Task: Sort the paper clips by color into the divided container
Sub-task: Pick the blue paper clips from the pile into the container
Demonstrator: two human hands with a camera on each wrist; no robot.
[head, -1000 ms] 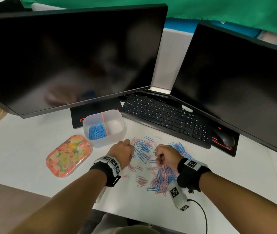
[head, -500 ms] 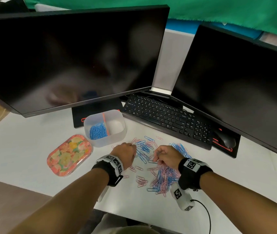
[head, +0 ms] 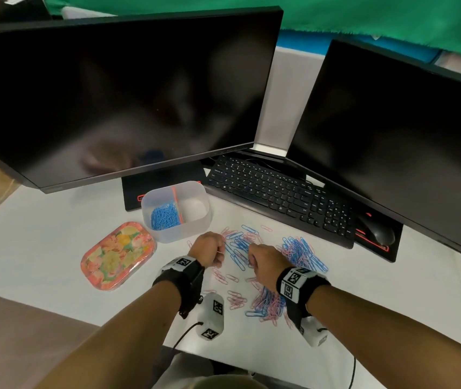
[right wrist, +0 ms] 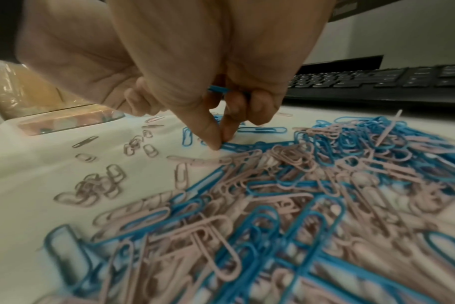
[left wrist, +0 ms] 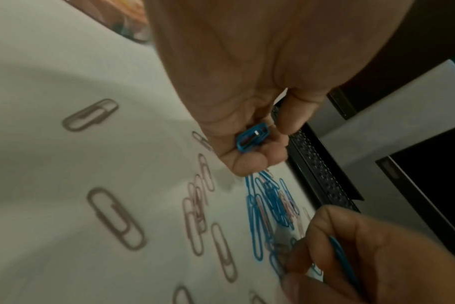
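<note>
Head view, near to far: both forearms reach over the white table (head: 392, 318), each wrist strapped with a tagged band; mixed pile (head: 266, 301) of blue and pink clips lies under and beside the right wrist; loose pink clips (head: 233, 299) scattered between the two hands. Left hand (head: 208, 249) sits fisted just short of the container; left wrist view shows its fingers curled round a few blue clips (left wrist: 252, 137), thumb held just above them; grip clamped on those clips. Right hand (head: 266, 262) is lowered onto the spread; right wrist view shows thumb and forefinger (right wrist: 213, 133) pinched on a blue clip (right wrist: 237, 146) lying on the table; another blue clip (right wrist: 218, 89) is tucked under the curled fingers; grip clamped on blue clips. Flowered lid (head: 118, 255) lies flat to the left of the hands; second heap (head: 302, 251), mostly blue, lies to the right, near the keyboard (head: 280, 197). Container (head: 176, 234) stands just beyond the left hand; orange divider (head: 177, 202) splits it; left compartment holds sorted blue clips (head: 164, 217); right compartment shows none. Mouse (head: 381, 234) at far right; two dark monitors (head: 125, 94) behind all.
</note>
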